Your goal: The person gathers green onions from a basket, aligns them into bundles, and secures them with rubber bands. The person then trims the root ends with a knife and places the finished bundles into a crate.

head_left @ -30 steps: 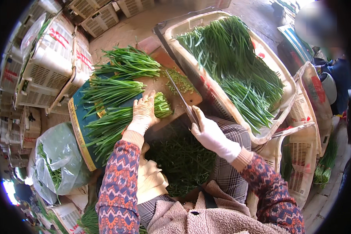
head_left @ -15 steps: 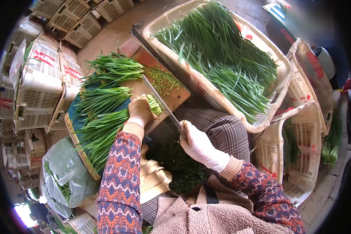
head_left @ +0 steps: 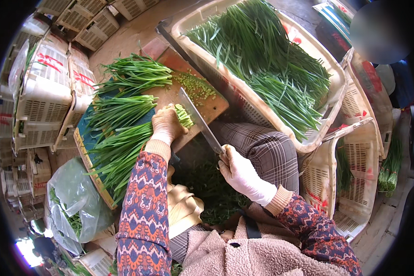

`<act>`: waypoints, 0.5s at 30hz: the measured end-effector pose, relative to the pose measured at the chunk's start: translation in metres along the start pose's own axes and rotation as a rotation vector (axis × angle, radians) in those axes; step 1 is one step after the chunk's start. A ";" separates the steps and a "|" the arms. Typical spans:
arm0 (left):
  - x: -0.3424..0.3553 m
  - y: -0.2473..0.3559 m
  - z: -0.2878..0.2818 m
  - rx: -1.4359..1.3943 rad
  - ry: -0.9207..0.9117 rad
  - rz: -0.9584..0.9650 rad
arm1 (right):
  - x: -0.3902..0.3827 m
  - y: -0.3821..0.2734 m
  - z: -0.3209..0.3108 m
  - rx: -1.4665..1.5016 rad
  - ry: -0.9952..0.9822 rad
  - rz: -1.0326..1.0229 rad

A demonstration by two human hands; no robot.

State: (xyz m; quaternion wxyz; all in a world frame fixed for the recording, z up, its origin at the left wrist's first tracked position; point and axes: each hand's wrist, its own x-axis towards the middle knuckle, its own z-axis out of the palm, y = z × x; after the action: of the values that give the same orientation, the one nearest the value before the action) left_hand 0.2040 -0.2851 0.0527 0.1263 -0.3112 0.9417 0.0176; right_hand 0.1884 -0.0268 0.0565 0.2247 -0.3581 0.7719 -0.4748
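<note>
My left hand (head_left: 167,123), in a tan glove, is closed around a bunch of garlic chives (head_left: 122,149) on the board. The bunch's pale cut ends (head_left: 184,116) stick out on the right side of my fingers. In my right hand (head_left: 240,172), which wears a white glove, is the handle of a long knife (head_left: 198,118). Its blade slants up and left, just right of the cut ends; whether it touches them I cannot tell. Two more chive bunches, a middle one (head_left: 119,112) and a far one (head_left: 135,73), lie beyond my left hand on the cutting board (head_left: 215,106).
Chopped bits (head_left: 195,89) are scattered on the board's far right. A large crate (head_left: 280,131) of chives stands to the right, with more crates (head_left: 354,165) beyond it. Stacked crates (head_left: 46,103) and a clear plastic bag (head_left: 80,184) are at left. A person (head_left: 400,83) is at far right.
My right hand and the knife have shifted a little right and downward, widening the gap from the bunch. My left hand keeps its hold. The view has shifted slightly.
</note>
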 end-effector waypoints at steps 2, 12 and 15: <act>0.002 0.001 -0.002 0.004 -0.025 -0.009 | 0.003 0.007 0.004 -0.045 -0.056 0.004; 0.002 0.002 -0.005 0.029 -0.069 -0.032 | 0.002 0.004 -0.002 -0.066 -0.053 -0.007; 0.001 -0.002 0.003 0.015 -0.007 -0.030 | 0.002 0.004 -0.001 -0.072 -0.067 -0.025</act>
State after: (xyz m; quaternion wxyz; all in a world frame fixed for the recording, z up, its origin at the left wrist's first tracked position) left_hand 0.2052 -0.2869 0.0497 0.1323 -0.3245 0.9366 0.0097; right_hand 0.1853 -0.0271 0.0534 0.2314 -0.3911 0.7761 -0.4372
